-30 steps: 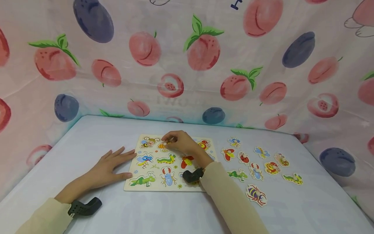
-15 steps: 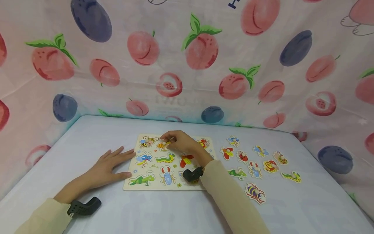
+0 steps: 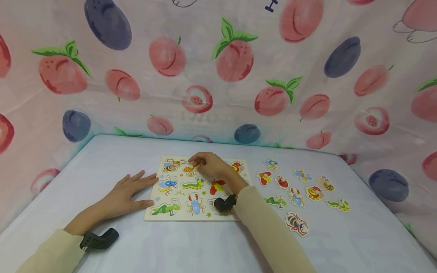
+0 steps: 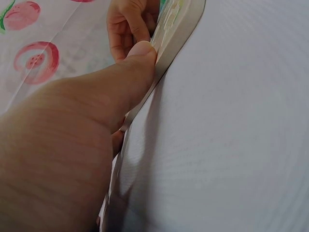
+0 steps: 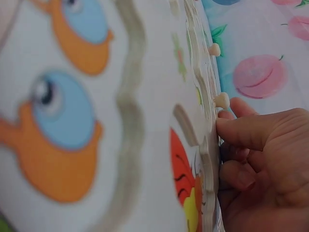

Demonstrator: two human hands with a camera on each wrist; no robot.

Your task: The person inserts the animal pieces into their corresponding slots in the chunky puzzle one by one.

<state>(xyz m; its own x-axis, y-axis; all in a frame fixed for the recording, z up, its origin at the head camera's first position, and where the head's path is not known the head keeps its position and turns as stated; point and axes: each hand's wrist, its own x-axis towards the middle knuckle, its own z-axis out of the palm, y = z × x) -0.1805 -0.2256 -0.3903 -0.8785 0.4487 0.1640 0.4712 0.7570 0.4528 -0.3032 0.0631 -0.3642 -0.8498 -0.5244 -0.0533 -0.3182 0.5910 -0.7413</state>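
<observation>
In the head view, an insect puzzle board (image 3: 150, 219) lies on the table. My right hand (image 3: 212, 165) is over its top row, fingers bent beside the orange striped bee piece (image 3: 190, 171). In the right wrist view, a small knob (image 5: 222, 100) stands just beside the thumb and fingertips and is not enclosed by them. A striped bee piece with curled antennae (image 3: 173, 165) sits at the board's upper left corner. My left hand (image 3: 131, 193) lies spread along the board's left edge. Its thumb (image 4: 137, 60) touches that edge in the left wrist view.
Several loose insect pieces lie right of the board, among them a spider (image 3: 297, 223), a caterpillar (image 3: 338, 205), a stag beetle (image 3: 296, 197) and a red ladybird (image 3: 282, 182). A fruit-printed cloth (image 3: 218, 125) hangs behind the table.
The right fingers have shifted slightly right and away from the orange bee piece, leaving more of it showing. The left hand stays in place. The camera view has moved a little.
</observation>
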